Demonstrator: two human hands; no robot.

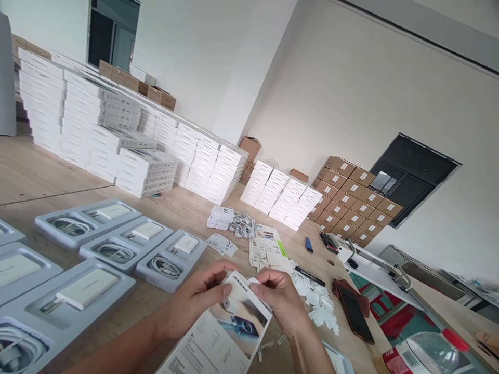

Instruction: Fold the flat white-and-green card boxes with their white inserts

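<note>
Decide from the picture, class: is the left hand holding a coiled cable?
No: the left hand grips a printed white box, while the nearest coiled cable lies in a tray.

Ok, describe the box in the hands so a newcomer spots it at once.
At the near side of the wooden table, look between the left hand and the right hand. A tilted white box there shows a picture and lines of print. It alone is held; the stacked boxes stand farther back.
</note>
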